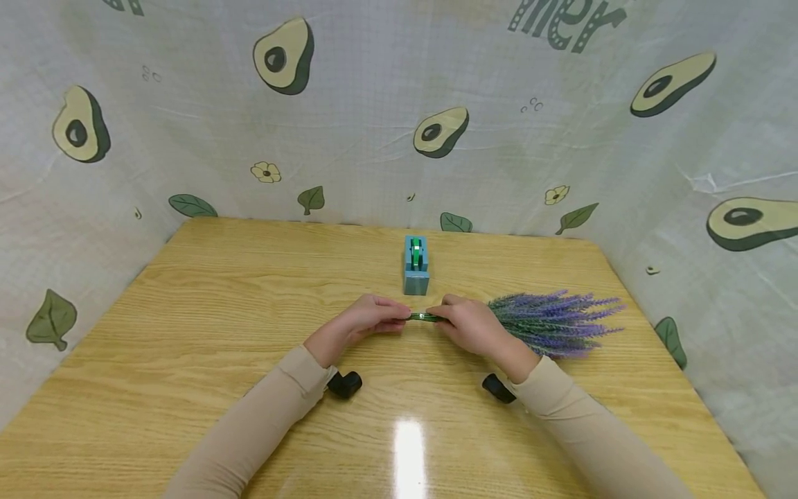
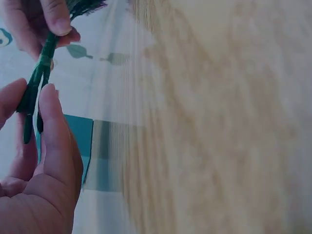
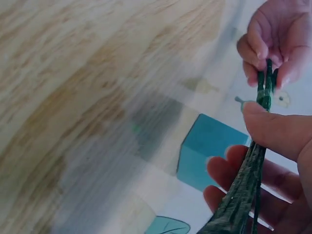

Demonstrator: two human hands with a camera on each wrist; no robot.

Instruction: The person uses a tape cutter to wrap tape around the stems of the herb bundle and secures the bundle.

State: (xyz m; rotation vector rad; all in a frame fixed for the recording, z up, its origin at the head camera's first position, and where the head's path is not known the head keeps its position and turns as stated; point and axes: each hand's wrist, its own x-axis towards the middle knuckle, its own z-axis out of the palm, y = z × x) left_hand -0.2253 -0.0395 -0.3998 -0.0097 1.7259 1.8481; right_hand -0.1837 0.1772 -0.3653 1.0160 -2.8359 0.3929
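A bunch of artificial lavender (image 1: 555, 322) lies sideways above the table, purple flower heads to the right and green stems to the left. My left hand (image 1: 373, 315) pinches the stem ends between thumb and fingers. Further up the stems, close to the flowers, my right hand (image 1: 470, 324) grips the bundle, thumb on one side and fingers on the other. Between the hands a short length of green stems (image 3: 263, 92) shows, with a shiny band of tape (image 2: 45, 62) around it. Below the tape the stem ends spread apart in the left wrist view.
Just beyond the hands stands a blue tape dispenser (image 1: 416, 283) with a green roll (image 1: 415, 253). Black wrist-camera parts (image 1: 345, 384) sit under the sleeves. A curtain printed with avocados (image 1: 441, 132) hangs along the table's back and sides. The wooden table (image 1: 249, 298) extends to both sides.
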